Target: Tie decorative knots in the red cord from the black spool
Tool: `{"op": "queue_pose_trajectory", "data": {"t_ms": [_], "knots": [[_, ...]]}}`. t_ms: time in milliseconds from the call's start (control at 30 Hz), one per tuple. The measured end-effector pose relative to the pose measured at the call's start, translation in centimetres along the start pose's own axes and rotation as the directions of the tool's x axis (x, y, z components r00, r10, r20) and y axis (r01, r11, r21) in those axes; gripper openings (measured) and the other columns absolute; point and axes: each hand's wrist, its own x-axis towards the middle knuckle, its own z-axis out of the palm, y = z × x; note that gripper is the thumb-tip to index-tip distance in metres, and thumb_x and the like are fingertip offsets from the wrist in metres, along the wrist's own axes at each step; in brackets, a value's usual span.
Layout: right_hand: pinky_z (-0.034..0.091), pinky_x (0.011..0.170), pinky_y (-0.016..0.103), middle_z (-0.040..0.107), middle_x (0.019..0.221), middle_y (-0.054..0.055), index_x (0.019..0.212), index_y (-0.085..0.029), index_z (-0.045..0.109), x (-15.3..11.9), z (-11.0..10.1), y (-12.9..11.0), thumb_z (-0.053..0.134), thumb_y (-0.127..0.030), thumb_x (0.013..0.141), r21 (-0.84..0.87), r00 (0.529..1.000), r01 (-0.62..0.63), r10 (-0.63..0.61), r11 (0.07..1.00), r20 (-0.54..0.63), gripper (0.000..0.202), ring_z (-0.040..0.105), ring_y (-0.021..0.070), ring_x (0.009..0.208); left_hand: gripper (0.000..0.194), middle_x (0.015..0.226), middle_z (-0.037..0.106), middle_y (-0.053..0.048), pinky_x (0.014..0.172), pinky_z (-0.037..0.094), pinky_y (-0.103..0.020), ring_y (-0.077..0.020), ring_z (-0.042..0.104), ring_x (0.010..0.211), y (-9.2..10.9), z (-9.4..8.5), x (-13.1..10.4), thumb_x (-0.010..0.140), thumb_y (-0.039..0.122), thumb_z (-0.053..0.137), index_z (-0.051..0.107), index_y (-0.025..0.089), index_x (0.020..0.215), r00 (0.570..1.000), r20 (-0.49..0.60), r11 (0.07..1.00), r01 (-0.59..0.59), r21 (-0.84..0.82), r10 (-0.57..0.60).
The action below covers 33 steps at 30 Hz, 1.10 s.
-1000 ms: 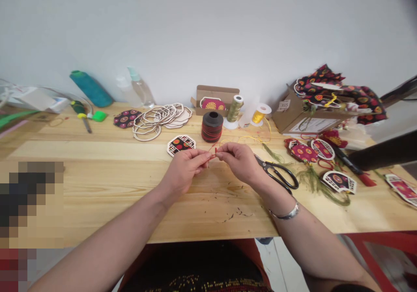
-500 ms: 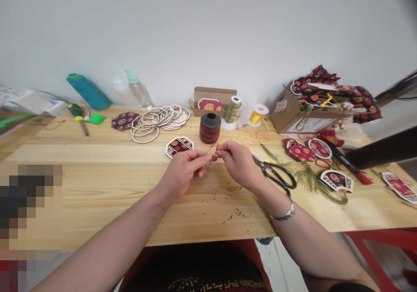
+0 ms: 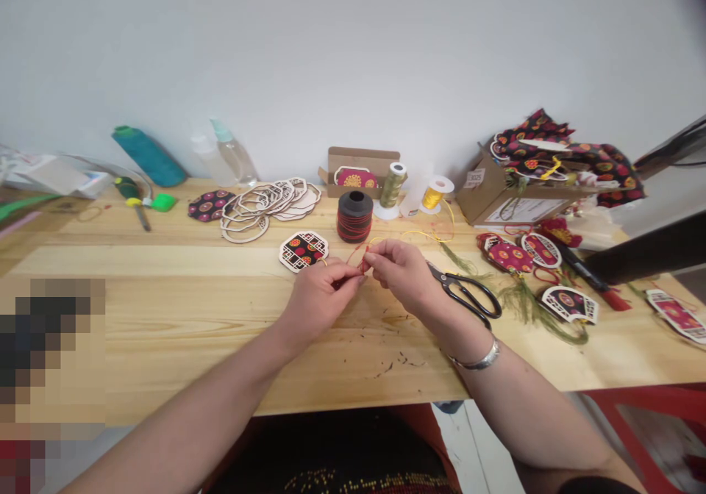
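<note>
Both hands meet over the middle of the table, pinching a thin red cord (image 3: 362, 259). My left hand (image 3: 321, 292) is closed on it with thumb and fingertips. From the other side my right hand (image 3: 401, 273) pinches the cord, its fingertips almost touching the left ones. Just behind them stands a black spool wound with red cord (image 3: 354, 218). An octagonal ornament with a white lattice frame and black floral fabric (image 3: 303, 252) lies behind my left hand. Black-handled scissors (image 3: 468, 293) rest beside my right wrist.
At the back are an olive thread cone (image 3: 393, 189), a yellow spool (image 3: 435, 194) and a small cardboard box (image 3: 361, 159). Wooden frames (image 3: 265, 207) lie back left. A fabric-filled carton (image 3: 496, 192) and tasselled ornaments (image 3: 510, 253) are on the right.
My left hand has turned, its fingers now folded nearer the right fingertips, and more of the octagonal ornament shows. My right hand has barely moved.
</note>
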Motion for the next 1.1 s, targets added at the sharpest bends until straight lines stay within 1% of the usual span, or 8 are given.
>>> {"op": "queue_pose_trajectory", "data": {"t_ms": [200, 533, 667, 800, 900, 967, 1033, 1100], "knots": [[0.022, 0.045, 0.022, 0.046, 0.049, -0.005, 0.061, -0.016, 0.055, -0.2, 0.3, -0.2, 0.058, -0.030, 0.070, 0.190, 0.993, -0.115, 0.108, 0.975, 0.046, 0.017, 0.031, 0.0058, 0.044, 0.018, 0.076, 0.070, -0.005, 0.065, 0.044, -0.026, -0.0150, 0.061, 0.068, 0.0, 0.2, -0.2, 0.081, 0.022, 0.057, 0.075, 0.020, 0.084, 0.990, -0.032, 0.984, -0.131, 0.124, 0.136], [0.019, 0.044, 0.022, 0.052, 0.055, -0.003, 0.062, -0.015, 0.053, -0.3, 0.4, -0.3, 0.062, -0.032, 0.067, 0.349, 0.982, -0.182, 0.157, 0.919, 0.101, 0.020, 0.031, 0.0035, 0.043, 0.019, 0.075, 0.069, -0.004, 0.065, 0.044, -0.026, -0.0146, 0.060, 0.068, -0.3, 0.3, -0.3, 0.083, 0.023, 0.054, 0.073, 0.022, 0.085, 0.982, -0.011, 0.959, -0.180, 0.218, 0.187], [0.023, 0.044, 0.021, 0.053, 0.057, -0.004, 0.066, -0.016, 0.052, -0.2, 0.3, -0.3, 0.064, -0.031, 0.066, 0.337, 0.987, -0.160, 0.150, 0.928, 0.055, 0.019, 0.035, 0.0039, 0.044, 0.017, 0.076, 0.066, -0.005, 0.061, 0.043, -0.026, -0.0139, 0.057, 0.063, 0.2, 0.1, -0.3, 0.080, 0.021, 0.055, 0.071, 0.020, 0.078, 0.993, -0.011, 0.974, -0.117, 0.196, 0.121], [0.028, 0.045, 0.022, 0.052, 0.057, -0.004, 0.067, -0.017, 0.051, 0.0, 0.0, -0.1, 0.060, -0.030, 0.070, 0.226, 0.995, -0.092, 0.096, 0.970, -0.008, 0.016, 0.038, 0.0051, 0.044, 0.015, 0.106, 0.060, -0.011, 0.056, 0.041, -0.025, -0.0127, 0.055, 0.066, 0.7, -0.4, -0.2, 0.076, 0.025, 0.058, 0.064, 0.016, 0.066, 0.987, -0.158, 0.994, -0.021, 0.106, 0.038], [0.033, 0.048, 0.023, 0.052, 0.057, -0.004, 0.067, -0.018, 0.052, 0.1, -0.2, 0.2, 0.056, -0.028, 0.074, 0.060, 0.999, -0.012, 0.015, 0.998, -0.047, 0.013, 0.043, 0.0072, 0.048, 0.013, 0.109, 0.059, -0.009, 0.055, 0.041, -0.024, -0.0090, 0.052, 0.061, 0.9, -0.7, 0.0, 0.077, 0.027, 0.059, 0.064, 0.015, 0.075, 0.965, -0.252, 0.994, 0.046, -0.097, -0.070], [0.036, 0.051, 0.023, 0.054, 0.060, -0.003, 0.069, -0.018, 0.053, 0.0, -0.2, 0.4, 0.054, -0.027, 0.077, -0.055, 0.998, 0.029, -0.032, 0.998, -0.054, 0.012, 0.046, 0.0087, 0.052, 0.019, 0.093, 0.064, -0.006, 0.051, 0.038, -0.023, -0.0072, 0.048, 0.053, 1.0, -0.8, 0.1, 0.077, 0.030, 0.060, 0.067, 0.016, 0.088, 0.964, -0.168, 0.951, 0.160, -0.265, -0.208], [0.038, 0.055, 0.024, 0.055, 0.062, -0.002, 0.070, -0.018, 0.053, -0.1, 0.0, 0.3, 0.053, -0.025, 0.078, -0.143, 0.997, 0.057, -0.064, 0.988, -0.045, 0.011, 0.048, 0.0099, 0.056, 0.032, 0.074, 0.065, -0.003, 0.046, 0.034, -0.022, -0.0077, 0.047, 0.049, 1.0, -0.7, 0.2, 0.075, 0.032, 0.062, 0.066, 0.016, 0.103, 0.947, 0.022, 0.860, 0.300, -0.413, -0.320], [0.040, 0.058, 0.025, 0.057, 0.065, -0.001, 0.070, -0.018, 0.053, -0.3, 0.2, 0.1, 0.052, -0.022, 0.078, -0.201, 0.996, 0.071, -0.080, 0.977, -0.038, 0.009, 0.050, 0.0107, 0.060, 0.040, 0.070, 0.065, -0.003, 0.043, 0.032, -0.021, -0.0090, 0.050, 0.050, 1.0, -0.6, 0.3, 0.073, 0.032, 0.064, 0.065, 0.016, 0.110, 0.921, 0.174, 0.768, 0.388, -0.509, -0.349]]}}
